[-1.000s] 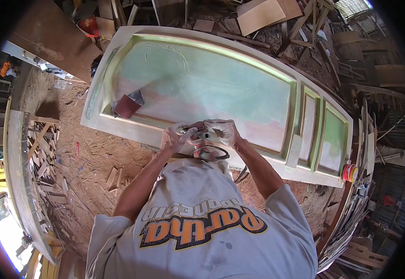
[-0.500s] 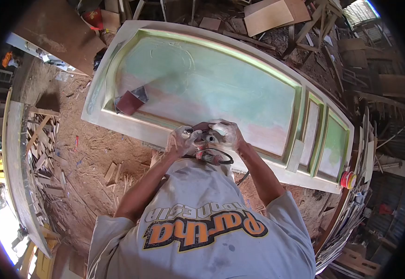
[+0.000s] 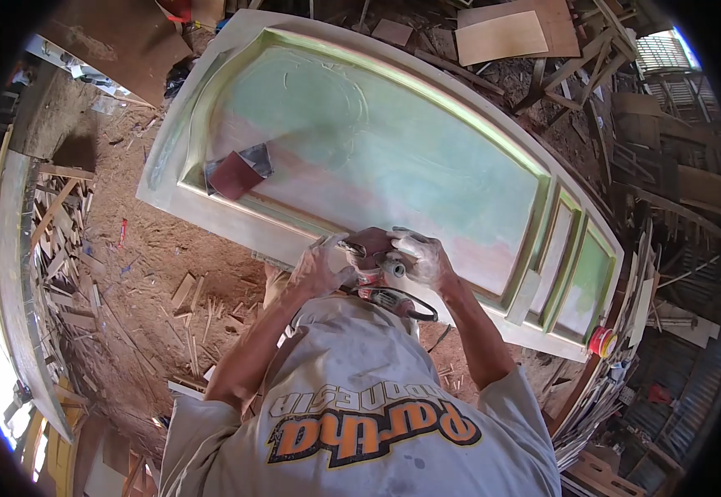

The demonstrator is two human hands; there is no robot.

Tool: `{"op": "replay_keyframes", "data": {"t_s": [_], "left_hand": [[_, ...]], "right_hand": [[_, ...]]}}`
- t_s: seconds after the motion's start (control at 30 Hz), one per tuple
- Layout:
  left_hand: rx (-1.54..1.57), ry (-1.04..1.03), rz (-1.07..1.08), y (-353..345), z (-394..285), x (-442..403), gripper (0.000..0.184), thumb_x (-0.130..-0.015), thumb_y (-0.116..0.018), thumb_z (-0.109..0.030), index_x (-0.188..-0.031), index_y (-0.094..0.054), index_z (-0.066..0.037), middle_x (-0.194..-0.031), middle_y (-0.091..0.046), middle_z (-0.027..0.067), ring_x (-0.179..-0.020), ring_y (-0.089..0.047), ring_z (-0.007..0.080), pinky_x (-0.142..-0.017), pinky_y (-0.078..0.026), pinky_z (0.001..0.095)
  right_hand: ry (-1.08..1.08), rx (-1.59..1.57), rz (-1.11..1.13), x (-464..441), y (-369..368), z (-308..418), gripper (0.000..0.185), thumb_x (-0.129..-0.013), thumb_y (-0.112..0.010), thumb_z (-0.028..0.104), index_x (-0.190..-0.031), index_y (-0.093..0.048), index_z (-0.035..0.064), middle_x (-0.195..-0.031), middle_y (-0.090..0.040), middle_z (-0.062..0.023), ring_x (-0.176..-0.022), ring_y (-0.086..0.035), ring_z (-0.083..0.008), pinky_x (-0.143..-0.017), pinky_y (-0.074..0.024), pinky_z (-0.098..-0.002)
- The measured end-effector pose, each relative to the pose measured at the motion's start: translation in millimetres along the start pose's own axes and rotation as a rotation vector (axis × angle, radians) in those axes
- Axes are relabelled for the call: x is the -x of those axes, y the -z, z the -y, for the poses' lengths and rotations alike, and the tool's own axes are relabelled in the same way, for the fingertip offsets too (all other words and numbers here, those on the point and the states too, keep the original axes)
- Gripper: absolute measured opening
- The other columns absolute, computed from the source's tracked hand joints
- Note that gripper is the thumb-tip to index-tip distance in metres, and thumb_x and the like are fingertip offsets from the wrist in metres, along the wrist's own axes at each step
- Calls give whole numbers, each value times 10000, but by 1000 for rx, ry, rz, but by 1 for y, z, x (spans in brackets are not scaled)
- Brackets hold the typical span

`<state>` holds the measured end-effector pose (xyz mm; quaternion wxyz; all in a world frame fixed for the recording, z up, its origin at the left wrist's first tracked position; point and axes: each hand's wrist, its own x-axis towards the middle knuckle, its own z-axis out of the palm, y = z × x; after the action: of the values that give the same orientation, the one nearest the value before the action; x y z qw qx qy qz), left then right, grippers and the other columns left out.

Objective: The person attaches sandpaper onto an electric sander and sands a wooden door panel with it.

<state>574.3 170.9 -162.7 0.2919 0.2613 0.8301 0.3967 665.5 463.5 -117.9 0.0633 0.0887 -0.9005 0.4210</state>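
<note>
My left hand (image 3: 323,267) and my right hand (image 3: 423,258), both dusted white, are closed around a power sander (image 3: 377,290) held close to my belly. A brown sheet of sandpaper (image 3: 369,241) lies over its pad, between my fingers. The tool has a red body, a grey dust outlet beside my right hand and a dark cord. My fingers hide part of the sheet's edges. Just beyond my hands is a large wooden panel (image 3: 377,157) with green-and-pink patchy filler and raised frames. Dark red sandpaper sheets (image 3: 236,175) lie on its left part.
A round red-and-yellow tin (image 3: 602,342) sits at the panel's right corner. Wood offcuts (image 3: 55,236) are heaped on the left, near a long board (image 3: 14,240). Sawdust covers the ground. Plywood sheets (image 3: 501,37) and scrap timber lie behind the panel.
My hands and the sander have shifted slightly right in view, and the sandpaper over the pad shows more of its face. My head's view has moved a little; the panel stays in place.
</note>
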Motion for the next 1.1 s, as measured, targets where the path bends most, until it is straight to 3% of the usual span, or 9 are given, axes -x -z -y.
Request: {"op": "replay_keyframes", "data": {"t_s": [0.13, 0.3, 0.4, 0.7, 0.8, 0.87, 0.9, 0.97, 1.1], "left_hand": [[-117, -161, -77, 5, 3, -6, 735, -927, -842, -269, -1585, -575, -81, -1444, -709, 243, -1378, -648, 471, -1238, -479, 531], [-192, -192, -100, -6, 15, -12, 664, -935, -812, -218, -1548, -606, -70, -1396, -710, 248, -1307, -661, 484, -1198, -506, 549], [-190, -218, -173, -10, 29, -19, 547, -963, -770, -128, -1492, -653, -50, -1360, -712, 251, -1280, -675, 461, -1117, -567, 528], [-78, -327, -238, 41, -29, -50, 360, -936, -698, 75, -1274, -781, -18, -1481, -633, 237, -1314, -697, 411, -1053, -627, 440], [-91, -469, -335, 35, -32, -50, 551, -931, -675, 116, -1461, -691, -32, -1571, -592, 246, -1417, -661, 387, -1123, -607, 402], [579, -96, -416, 18, -28, -46, 782, -917, -707, 71, -1660, -505, -67, -1636, -560, 260, -1474, -623, 400, -1198, -563, 404], [579, -95, -415, 6, -6, -46, 782, -917, -707, 71, -1660, -505, -67, -1636, -560, 260, -1474, -623, 400, -1198, -563, 404], [140, 63, -261, -16, 44, -45, 971, -892, -774, -22, -1756, -335, -90, -1665, -540, 272, -1478, -613, 418, -1210, -544, 426], [76, 113, 143, 6, 17, -42, 997, -825, -874, -112, -1714, -424, -71, -1616, -601, 270, -1458, -627, 424, -1210, -537, 457]], "right_hand": [[-84, -11, -98, -1, 5, 9, 228, -935, -877, 69, -1154, -818, 53, -1205, -806, -179, -1203, -785, -325, -898, -684, -393], [-774, -483, -152, 12, -9, 16, 267, -1001, -846, 82, -1256, -823, 5, -1138, -817, -147, -1020, -800, -209, -831, -661, -318], [-899, -406, -274, 7, -8, 37, 282, -1016, -812, 28, -1288, -786, -39, -1111, -813, -145, -932, -783, -180, -793, -654, -311], [-820, -665, -393, 16, -33, 28, 261, -1006, -744, -84, -1262, -775, -44, -1139, -799, -110, -1053, -786, -192, -895, -648, -322], [-779, -502, -250, 10, -14, 34, 264, -980, -741, -99, -1237, -777, -47, -1284, -768, -150, -1104, -799, -236, -910, -673, -342], [-745, -406, -172, 7, -5, 35, 273, -964, -744, -103, -1228, -778, -45, -1365, -744, -174, -1115, -808, -265, -914, -686, -355], [-635, -271, -144, 5, -2, 34, 312, -932, -743, -110, -1233, -784, -42, -1454, -695, -204, -1106, -812, -292, -913, -694, -367], [-443, -155, -140, 2, 2, 36, 335, -895, -734, -97, -1220, -792, -39, -1399, -736, -226, -1072, -825, -350, -914, -707, -397], [-513, -215, -35, 0, 7, 32, 249, -957, -726, -32, -1197, -793, -28, -1214, -809, -199, -1070, -832, -314, -914, -705, -400]]}}
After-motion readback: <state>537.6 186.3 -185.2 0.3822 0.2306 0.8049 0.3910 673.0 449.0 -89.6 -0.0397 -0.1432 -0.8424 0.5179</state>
